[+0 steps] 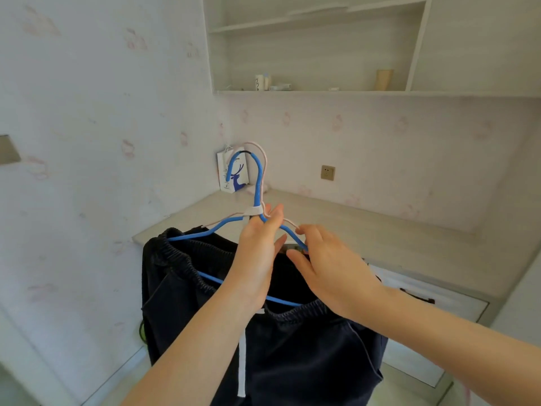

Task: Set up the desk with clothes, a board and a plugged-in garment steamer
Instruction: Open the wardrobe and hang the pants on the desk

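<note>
Matt dark cloth trousers (281, 347) on a smooth blue hanger (257, 183); pale wood-grain desk (366, 230).

Hands (292, 259) hold hanger (259, 183) w/ pants (292, 347).

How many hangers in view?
2. A blue hanger carries the dark pants, gripped at its neck by the left hand. A pink hanger sits right behind it, mostly hidden. More could be hidden behind.
</note>
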Tool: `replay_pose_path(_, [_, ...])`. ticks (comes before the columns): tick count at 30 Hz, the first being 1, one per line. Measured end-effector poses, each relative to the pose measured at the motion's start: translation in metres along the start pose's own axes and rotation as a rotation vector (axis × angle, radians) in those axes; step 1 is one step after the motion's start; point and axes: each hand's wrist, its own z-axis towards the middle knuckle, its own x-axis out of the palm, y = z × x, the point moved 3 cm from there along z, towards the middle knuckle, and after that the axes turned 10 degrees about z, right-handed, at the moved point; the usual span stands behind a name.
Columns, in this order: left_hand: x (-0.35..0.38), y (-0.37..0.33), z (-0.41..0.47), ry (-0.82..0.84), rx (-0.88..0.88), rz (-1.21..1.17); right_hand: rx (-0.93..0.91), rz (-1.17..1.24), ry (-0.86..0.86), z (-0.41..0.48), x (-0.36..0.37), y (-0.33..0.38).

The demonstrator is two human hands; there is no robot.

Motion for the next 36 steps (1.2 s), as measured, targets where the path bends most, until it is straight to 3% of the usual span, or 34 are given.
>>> replay_pose_path(6, [-0.007,0.010,0.047,-0.006,-0.013,0.238,-0.226,-0.109,-0.095,0.048,0.030,-0.036])
replay_pose_path(13, [-0.017,0.016,0.125,-0.063,-0.034,0.287,-0.153,0.124,-0.018,0.126,0.052,-0.075])
replay_pose_path(17, [-0.033,0.012,0.161,-0.093,-0.019,0.463,-0.110,0.233,0.035,0.175,0.056,-0.096])
replay_pose_path(20, [-0.058,0.010,0.180,-0.325,0.106,0.517,-0.124,0.256,0.053,0.208,0.057,-0.115])
replay_pose_path(22, [-0.080,0.011,0.190,-0.563,0.241,0.656,-0.153,0.267,0.052,0.227,0.058,-0.124])
replay_pose_path(24, [-0.098,0.015,0.201,-0.699,0.334,0.833,-0.176,0.287,0.048,0.244,0.059,-0.134])
replay_pose_path(26, [-0.113,0.021,0.219,-0.668,0.364,1.032,-0.192,0.295,0.056,0.258,0.062,-0.142])
replay_pose_path(30, [-0.133,0.037,0.260,-0.363,0.331,1.296,-0.220,0.307,0.073,0.288,0.072,-0.154])
replay_pose_path(32, [-0.142,0.045,0.281,-0.292,0.306,1.408,-0.232,0.317,0.073,0.304,0.078,-0.157])
replay_pose_path(36, [-0.156,0.050,0.316,-0.406,0.353,1.412,-0.244,0.332,0.068,0.335,0.095,-0.162])
